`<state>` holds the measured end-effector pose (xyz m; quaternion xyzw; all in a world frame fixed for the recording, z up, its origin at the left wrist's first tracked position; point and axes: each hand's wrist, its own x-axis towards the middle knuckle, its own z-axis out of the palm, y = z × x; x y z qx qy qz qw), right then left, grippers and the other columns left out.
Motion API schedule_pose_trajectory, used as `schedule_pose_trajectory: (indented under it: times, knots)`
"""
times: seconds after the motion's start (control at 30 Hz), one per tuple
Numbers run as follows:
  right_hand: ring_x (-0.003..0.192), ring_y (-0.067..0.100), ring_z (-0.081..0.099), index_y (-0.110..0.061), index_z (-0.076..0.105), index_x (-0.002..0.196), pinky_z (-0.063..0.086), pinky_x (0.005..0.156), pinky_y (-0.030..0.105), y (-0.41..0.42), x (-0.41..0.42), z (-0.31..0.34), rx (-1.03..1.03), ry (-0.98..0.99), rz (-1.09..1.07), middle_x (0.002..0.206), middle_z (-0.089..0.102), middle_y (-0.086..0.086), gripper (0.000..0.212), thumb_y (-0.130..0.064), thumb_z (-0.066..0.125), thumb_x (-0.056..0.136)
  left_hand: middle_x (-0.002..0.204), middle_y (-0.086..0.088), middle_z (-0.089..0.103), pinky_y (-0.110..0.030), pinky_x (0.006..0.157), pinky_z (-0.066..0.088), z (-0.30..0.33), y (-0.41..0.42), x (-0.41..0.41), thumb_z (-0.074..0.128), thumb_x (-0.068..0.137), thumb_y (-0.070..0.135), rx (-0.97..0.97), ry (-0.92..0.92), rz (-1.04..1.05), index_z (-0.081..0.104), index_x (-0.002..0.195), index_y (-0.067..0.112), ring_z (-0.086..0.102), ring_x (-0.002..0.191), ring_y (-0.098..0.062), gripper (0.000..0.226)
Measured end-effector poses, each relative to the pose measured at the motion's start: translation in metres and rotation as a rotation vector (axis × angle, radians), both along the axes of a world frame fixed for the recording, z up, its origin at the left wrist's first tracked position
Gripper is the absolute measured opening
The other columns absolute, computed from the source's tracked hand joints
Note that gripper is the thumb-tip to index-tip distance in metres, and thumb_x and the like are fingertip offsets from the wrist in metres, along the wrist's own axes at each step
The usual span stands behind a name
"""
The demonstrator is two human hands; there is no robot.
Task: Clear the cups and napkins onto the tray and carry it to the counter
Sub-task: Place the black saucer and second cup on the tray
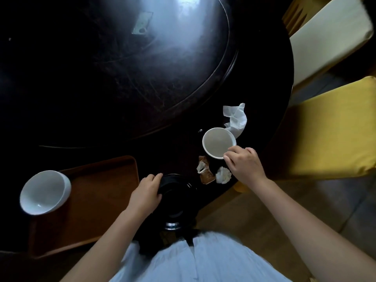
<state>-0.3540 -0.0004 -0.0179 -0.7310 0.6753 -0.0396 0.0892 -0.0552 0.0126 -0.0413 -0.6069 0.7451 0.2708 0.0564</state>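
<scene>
Currently mid-clearing, second cup. Right hand [244, 164] at near rim of white cup [219, 143]; fingertips [228, 154] pinched on the rim edge, grip looks closed on it, though cup base not visibly off the worktop [264, 78]. Left hand [147, 191] curled over the edge of a black dish [175, 192]; fingers wrapped on its rim, likely steadying or about to lift, can't tell which.

Outward from right grip: loose white napkin [235, 119] just beyond the cup, touching or tucked against its far side. Crumpled napkin ball [223, 175] and torn wrappers [205, 169] near the wrist, between cup and dish. Brown tray [105, 180] to the left, overhanging worktop edge; first cup [45, 192] already on it, tilted on its side at the left end.

Next, by judgement: lift cup clear, cross over dish and left hand to bare tray area, set upright. Rim pinch is a weak hold; needs slow carry. Then napkins, then tray to counter.

Hard to read: dark dish against dark worktop, outline vague. Shiny metal part [172, 224] below dish unidentified. Tray's near-left corner lost in shadow. Counter not in view. Cup contents unclear.
</scene>
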Motion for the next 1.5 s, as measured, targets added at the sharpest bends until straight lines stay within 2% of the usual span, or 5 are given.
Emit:
schedule_pose_trajectory:
  times: [0.17,0.37,0.6,0.97,1.5]
  knots:
    - [0.087,0.03,0.064,-0.003,0.069,0.085,0.049,0.076,0.042,-0.015,-0.004,0.0,-0.002,-0.158,-0.12,0.108,0.063,0.013,0.019,-0.017,0.058,0.087,0.087,-0.004,0.064,-0.036,0.065,0.053,0.007,-0.016,0.01,0.054,0.084,0.012,0.179,0.074,0.216,0.059,0.092,0.017,0.06,0.076,-0.017,0.01]
    - [0.087,0.029,0.058,-0.004,0.057,0.106,0.04,0.063,0.026,-0.018,-0.001,-0.002,-0.026,-0.35,-0.28,0.113,0.051,0.015,0.028,-0.012,0.066,0.081,0.098,-0.001,0.062,-0.027,0.079,0.046,0.012,-0.018,0.017,0.056,0.087,0.012,0.288,0.165,0.271,0.066,0.102,0.012,0.056,0.097,-0.017,0.018]
    - [0.091,0.025,0.06,-0.017,0.036,0.136,0.055,0.075,0.037,-0.023,-0.001,-0.003,0.142,-0.731,-0.604,0.106,0.055,0.006,0.057,-0.011,0.061,0.085,0.087,0.003,0.069,-0.015,0.06,0.049,0.021,-0.004,0.026,0.054,0.088,0.01,0.348,0.333,0.347,0.07,0.093,0.015,0.063,0.08,-0.005,0.017]
    - [0.09,0.027,0.059,-0.005,0.054,0.122,0.059,0.07,0.04,-0.027,0.011,-0.004,0.194,-0.975,-0.806,0.108,0.052,0.01,0.034,0.0,0.052,0.088,0.063,0.006,0.073,-0.017,0.056,0.055,0.036,0.03,0.049,0.056,0.084,-0.002,0.307,0.762,0.794,0.068,0.079,0.017,0.069,0.065,-0.006,0.024]
    - [0.096,0.031,0.063,-0.008,0.061,0.105,0.061,0.061,0.033,0.002,0.071,0.026,0.174,-1.203,-0.668,0.093,0.063,0.006,0.022,0.002,0.053,0.087,0.114,-0.024,0.057,-0.039,0.088,0.044,0.012,0.054,0.117,0.055,0.085,-0.002,0.11,0.929,1.376,0.048,0.121,-0.009,0.054,0.101,-0.029,0.037]
